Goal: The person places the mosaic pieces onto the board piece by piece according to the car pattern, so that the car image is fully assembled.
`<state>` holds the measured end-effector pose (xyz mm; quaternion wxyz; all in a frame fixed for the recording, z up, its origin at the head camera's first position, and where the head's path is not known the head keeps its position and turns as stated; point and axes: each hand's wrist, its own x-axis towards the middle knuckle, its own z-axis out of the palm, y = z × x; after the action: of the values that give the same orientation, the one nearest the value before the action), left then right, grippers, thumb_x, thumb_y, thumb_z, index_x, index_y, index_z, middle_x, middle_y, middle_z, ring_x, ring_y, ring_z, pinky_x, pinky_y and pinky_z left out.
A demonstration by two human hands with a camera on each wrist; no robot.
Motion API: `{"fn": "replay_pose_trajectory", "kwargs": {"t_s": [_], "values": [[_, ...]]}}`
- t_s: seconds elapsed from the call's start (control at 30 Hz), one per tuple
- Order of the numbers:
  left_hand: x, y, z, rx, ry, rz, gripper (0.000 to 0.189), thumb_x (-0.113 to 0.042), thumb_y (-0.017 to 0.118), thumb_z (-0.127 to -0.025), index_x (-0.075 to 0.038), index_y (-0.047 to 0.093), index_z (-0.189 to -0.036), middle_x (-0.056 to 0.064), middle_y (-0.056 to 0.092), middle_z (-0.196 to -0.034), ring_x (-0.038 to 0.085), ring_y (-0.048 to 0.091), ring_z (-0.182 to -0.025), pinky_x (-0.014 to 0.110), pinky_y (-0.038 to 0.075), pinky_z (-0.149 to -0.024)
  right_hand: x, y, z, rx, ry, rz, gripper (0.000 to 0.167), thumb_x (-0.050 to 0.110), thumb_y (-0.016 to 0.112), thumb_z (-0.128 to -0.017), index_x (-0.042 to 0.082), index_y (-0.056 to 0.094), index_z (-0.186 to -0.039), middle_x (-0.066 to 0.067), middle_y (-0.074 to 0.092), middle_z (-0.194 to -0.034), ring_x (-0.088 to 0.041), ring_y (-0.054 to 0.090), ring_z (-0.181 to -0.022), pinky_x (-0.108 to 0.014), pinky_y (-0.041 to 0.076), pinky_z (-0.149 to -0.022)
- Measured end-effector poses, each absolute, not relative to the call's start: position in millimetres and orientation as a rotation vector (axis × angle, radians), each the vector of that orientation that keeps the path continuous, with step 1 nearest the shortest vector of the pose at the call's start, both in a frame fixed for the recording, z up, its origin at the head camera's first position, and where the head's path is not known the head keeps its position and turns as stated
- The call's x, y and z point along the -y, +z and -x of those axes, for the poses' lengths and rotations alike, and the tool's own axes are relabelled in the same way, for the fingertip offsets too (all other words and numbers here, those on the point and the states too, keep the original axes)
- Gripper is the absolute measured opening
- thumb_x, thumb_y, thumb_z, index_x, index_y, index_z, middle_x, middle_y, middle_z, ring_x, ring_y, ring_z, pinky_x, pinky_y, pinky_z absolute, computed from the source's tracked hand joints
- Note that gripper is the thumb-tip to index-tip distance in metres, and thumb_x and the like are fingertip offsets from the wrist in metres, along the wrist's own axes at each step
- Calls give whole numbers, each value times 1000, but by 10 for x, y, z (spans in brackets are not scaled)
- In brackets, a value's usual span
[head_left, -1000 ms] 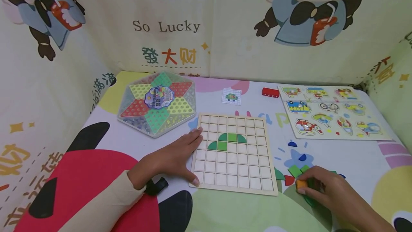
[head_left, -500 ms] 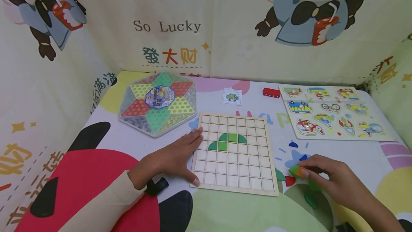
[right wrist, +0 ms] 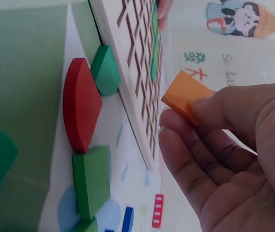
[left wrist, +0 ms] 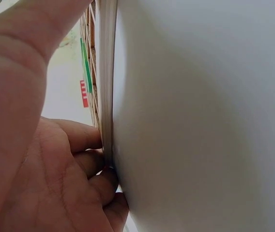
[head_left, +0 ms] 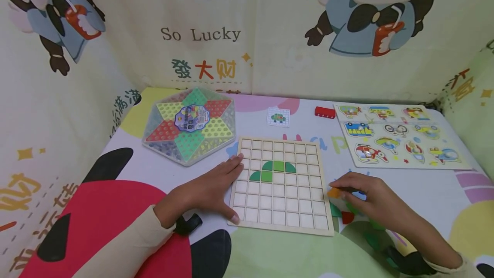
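Observation:
My right hand (head_left: 370, 194) pinches an orange square tile (right wrist: 188, 94) between thumb and fingertips, just off the right edge of the wooden grid board (head_left: 285, 228). On the board sit two green square tiles (head_left: 266, 176) and three dark green quarter-round tiles (head_left: 290, 167). My left hand (head_left: 210, 190) rests along the board's left edge, thumb near the lower corner and fingers spread further up. In the left wrist view its fingertips touch the board's side. Beneath and beside my right hand lie a red tile (right wrist: 82, 105), green tiles (right wrist: 93, 179) and a blue one (right wrist: 128, 220), partly hidden.
A small card with a gridded car picture (head_left: 278, 117) lies behind the board. Further right are a red block (head_left: 325, 112) and a picture puzzle board (head_left: 401, 136). A hexagonal Chinese checkers set (head_left: 189, 125) stands at back left. Printed curtains surround the table.
My right hand has moved left from the loose tiles toward the board's right edge, carrying the orange square tile. The left hand and the tiles on the board stay put.

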<state>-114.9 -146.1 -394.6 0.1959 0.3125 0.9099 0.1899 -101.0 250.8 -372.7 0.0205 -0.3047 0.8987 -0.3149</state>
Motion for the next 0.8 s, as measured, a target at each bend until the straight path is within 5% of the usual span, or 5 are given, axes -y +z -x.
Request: {"fn": "replay_pose_trajectory", "kwargs": {"t_s": [0.27,0.53,0.8], "values": [[1456,-3954,1143,-2558,493,-857,128,-66,80,-62,-4,18,-155,7,4,-163,20,2,-148,39,14,-117,-2329,-3744,1130,-2776,-1007,977,35,-10,74,-79,11,74,-106,14,63,-96,-4,57,-80,-18,50,-64],[1443,-3928,1157,-2559,472,-861,128,-66,79,-63,-3,18,-155,8,4,-163,21,3,-148,40,14,-117,-2060,-3736,1283,-2650,-1058,929,29,-6,72,-84,11,73,-109,10,64,-100,-8,60,-83,-23,54,-77],[1439,-3927,1153,-2565,469,-851,128,-66,80,-62,-4,18,-155,7,4,-163,21,4,-148,39,14,-117,-1788,-3756,1412,-2581,-1107,922,25,-5,71,-85,10,74,-105,7,65,-99,-9,62,-84,-24,55,-76]]}}
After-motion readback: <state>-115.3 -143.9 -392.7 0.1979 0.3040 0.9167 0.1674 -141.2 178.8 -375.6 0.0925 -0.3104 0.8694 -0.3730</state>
